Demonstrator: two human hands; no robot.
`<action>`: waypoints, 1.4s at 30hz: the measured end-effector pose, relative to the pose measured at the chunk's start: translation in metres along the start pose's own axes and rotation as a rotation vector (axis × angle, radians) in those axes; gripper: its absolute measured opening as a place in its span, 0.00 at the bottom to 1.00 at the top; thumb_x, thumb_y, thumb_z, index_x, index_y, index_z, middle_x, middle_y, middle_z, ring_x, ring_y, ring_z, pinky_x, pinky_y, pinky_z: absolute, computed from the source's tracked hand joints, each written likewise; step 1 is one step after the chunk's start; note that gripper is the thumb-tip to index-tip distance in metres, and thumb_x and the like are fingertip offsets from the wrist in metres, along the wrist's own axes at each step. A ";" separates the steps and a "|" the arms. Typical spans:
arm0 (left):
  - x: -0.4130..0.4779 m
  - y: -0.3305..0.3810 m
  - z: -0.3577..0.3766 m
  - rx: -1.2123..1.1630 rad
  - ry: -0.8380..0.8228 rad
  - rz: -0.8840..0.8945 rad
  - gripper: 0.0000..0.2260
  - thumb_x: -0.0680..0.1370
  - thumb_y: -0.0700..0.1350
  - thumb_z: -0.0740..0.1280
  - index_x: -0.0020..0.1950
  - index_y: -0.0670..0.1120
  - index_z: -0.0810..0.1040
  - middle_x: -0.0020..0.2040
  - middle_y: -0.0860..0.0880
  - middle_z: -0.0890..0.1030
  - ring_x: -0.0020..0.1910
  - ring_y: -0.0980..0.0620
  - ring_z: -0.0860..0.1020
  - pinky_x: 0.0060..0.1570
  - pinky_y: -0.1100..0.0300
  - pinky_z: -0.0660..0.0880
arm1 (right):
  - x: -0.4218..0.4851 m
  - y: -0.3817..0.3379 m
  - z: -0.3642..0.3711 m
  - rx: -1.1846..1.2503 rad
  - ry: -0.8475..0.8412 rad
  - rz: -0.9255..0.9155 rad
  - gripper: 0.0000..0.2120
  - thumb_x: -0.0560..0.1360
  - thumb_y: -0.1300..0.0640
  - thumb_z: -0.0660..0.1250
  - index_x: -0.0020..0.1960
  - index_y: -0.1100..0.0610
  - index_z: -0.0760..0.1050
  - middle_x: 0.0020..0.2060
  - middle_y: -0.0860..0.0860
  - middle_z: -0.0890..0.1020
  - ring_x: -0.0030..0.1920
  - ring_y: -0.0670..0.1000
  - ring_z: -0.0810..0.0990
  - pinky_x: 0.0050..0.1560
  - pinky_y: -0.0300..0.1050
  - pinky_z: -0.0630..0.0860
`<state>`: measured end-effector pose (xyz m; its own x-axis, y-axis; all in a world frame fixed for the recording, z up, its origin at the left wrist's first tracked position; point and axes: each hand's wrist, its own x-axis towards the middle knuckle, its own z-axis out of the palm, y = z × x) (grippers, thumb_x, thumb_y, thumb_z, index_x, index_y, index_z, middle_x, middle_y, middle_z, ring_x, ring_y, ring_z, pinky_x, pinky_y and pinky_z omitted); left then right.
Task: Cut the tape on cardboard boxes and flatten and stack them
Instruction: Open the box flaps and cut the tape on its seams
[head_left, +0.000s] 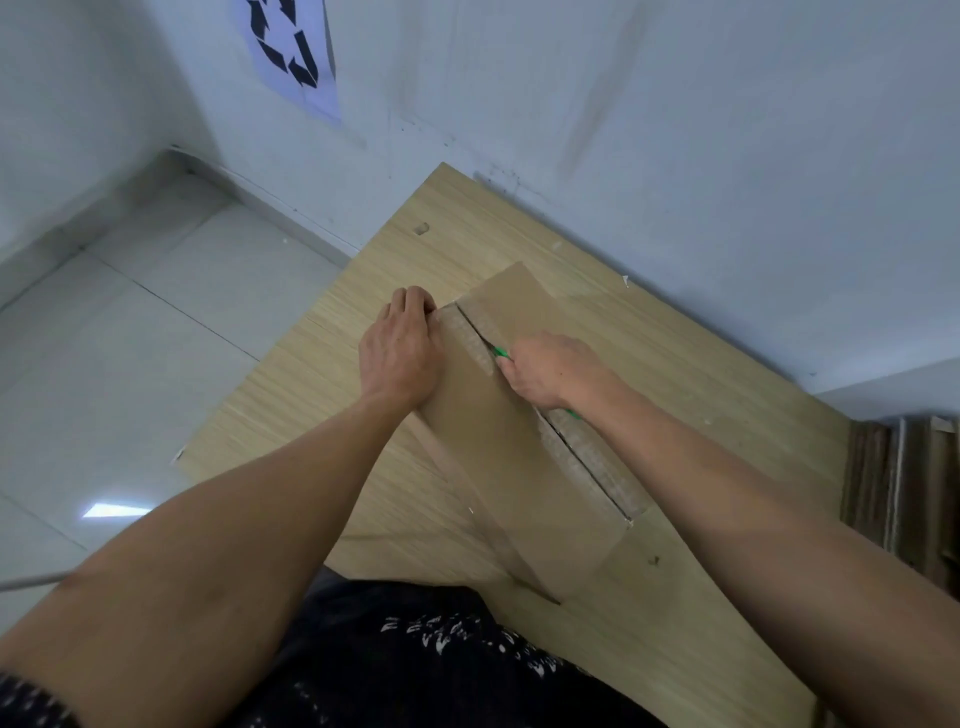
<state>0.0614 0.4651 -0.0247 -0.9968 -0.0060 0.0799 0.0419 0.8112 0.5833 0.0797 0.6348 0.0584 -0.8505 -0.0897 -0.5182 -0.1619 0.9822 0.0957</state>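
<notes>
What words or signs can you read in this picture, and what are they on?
No words or numbers can be read anywhere.
Paper sheet on the wall: black recycling-arrows sign, cut off at the top, with no letters.
Dark clothing: white marks, too blurred to read.
Cardboard box: no print shows.

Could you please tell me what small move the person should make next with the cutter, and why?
Probably draw the green cutter in the right hand farther along the taped seam toward the left hand, which holds the cardboard box steady: the tape seems uncut at that far end.
</notes>
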 end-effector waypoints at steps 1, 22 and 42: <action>0.000 0.000 -0.001 0.000 -0.001 -0.002 0.07 0.84 0.48 0.56 0.57 0.47 0.72 0.54 0.50 0.76 0.50 0.48 0.76 0.46 0.53 0.70 | -0.003 0.002 0.002 0.001 -0.007 0.004 0.22 0.85 0.46 0.52 0.60 0.59 0.78 0.58 0.60 0.81 0.57 0.62 0.80 0.48 0.48 0.70; -0.036 0.024 0.011 0.258 -0.377 0.475 0.24 0.86 0.54 0.46 0.84 0.54 0.49 0.83 0.55 0.46 0.82 0.56 0.43 0.79 0.51 0.38 | -0.071 0.037 0.038 -0.089 -0.104 0.048 0.22 0.84 0.44 0.52 0.62 0.55 0.78 0.62 0.55 0.80 0.62 0.58 0.79 0.52 0.48 0.71; -0.037 0.029 0.003 0.315 -0.454 0.458 0.25 0.87 0.54 0.45 0.84 0.53 0.46 0.84 0.54 0.44 0.82 0.55 0.41 0.79 0.50 0.38 | -0.214 0.099 0.123 -0.154 -0.125 0.131 0.20 0.85 0.43 0.47 0.55 0.51 0.76 0.54 0.52 0.82 0.53 0.56 0.82 0.57 0.49 0.71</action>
<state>0.0988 0.4908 -0.0132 -0.8167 0.5638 -0.1230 0.5095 0.8047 0.3048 0.3074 0.7719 0.0740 -0.8021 0.0673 -0.5934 -0.1371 0.9463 0.2927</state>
